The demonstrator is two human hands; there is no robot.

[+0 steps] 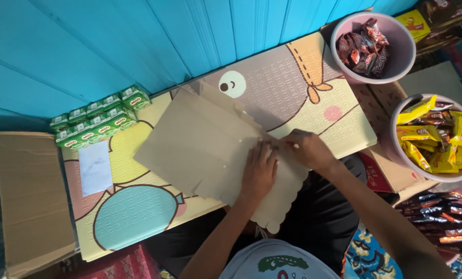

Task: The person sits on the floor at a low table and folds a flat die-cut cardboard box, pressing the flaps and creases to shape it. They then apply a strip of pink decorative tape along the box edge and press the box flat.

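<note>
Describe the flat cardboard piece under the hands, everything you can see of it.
The cardboard is a plain tan die-cut sheet, unfolded and lying flat, turned at an angle on the cartoon-print mat. It shows stepped flaps along the upper edge, a scalloped edge at the lower right hanging over the mat's near side, and faint fold lines. The left hand presses flat on it; the right hand pinches at its right edge. Nothing else rests on it.

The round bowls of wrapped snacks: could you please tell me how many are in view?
2. One pink bowl holds brown packets at the top right; a second bowl of yellow packets sits below it at the right edge, partly cut off.
</note>
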